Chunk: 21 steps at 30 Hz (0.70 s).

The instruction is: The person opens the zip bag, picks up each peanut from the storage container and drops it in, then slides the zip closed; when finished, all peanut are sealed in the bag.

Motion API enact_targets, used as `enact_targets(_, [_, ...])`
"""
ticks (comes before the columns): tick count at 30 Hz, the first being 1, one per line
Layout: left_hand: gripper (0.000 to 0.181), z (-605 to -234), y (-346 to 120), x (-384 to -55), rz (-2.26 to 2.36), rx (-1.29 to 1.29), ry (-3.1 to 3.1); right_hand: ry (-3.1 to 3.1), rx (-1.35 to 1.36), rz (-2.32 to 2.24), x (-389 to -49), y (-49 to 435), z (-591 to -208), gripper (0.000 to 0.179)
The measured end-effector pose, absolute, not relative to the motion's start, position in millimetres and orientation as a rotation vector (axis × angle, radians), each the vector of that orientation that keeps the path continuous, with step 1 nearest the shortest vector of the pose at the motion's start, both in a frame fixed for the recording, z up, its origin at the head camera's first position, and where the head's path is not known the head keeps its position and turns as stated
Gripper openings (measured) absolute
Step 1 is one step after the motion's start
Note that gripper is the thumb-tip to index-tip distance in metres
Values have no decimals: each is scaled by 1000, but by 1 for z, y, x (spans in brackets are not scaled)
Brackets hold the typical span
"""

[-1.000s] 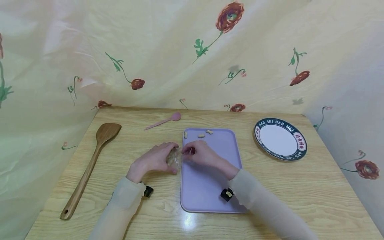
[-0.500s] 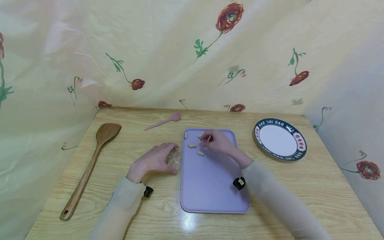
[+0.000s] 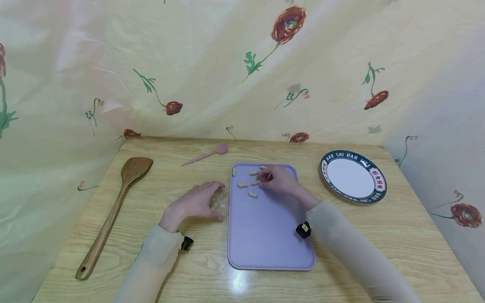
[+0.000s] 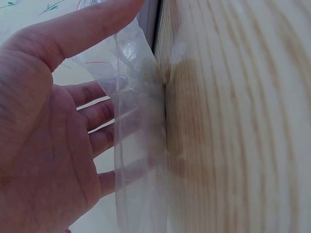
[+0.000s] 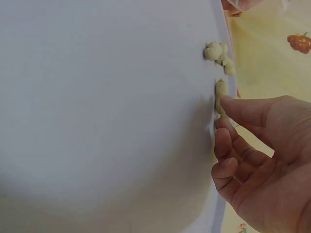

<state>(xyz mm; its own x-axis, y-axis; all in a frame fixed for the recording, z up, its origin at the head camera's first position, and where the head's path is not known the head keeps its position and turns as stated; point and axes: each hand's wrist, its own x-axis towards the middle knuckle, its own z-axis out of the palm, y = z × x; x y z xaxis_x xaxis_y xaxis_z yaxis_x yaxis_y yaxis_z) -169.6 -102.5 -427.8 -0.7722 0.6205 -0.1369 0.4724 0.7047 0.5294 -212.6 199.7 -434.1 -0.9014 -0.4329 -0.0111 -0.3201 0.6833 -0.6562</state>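
In the head view my left hand curves round a clear plastic bag beside the left edge of a lilac tray. The left wrist view has the thin bag between my thumb and fingers. Over the tray's far half, my right hand pinches a peanut between thumb and forefinger, low at the tray surface. Several other unshelled peanuts lie near it, among them one peanut to the left and another peanut closer to me.
A wooden spatula lies along the left side of the table. Beyond the bag is a pink spoon, near the wall cloth. A white plate with a dark lettered rim stands right of the tray.
My right hand has moved from the bag's mouth rightward over the tray and now pinches a peanut there. My left hand has stayed in place at the bag.
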Motion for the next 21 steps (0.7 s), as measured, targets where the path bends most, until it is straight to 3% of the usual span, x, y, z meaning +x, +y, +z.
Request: enact_targets(21, [89, -427, -103, -169, 693, 873, 2606, 2743, -594, -999, -213, 200, -442, 14])
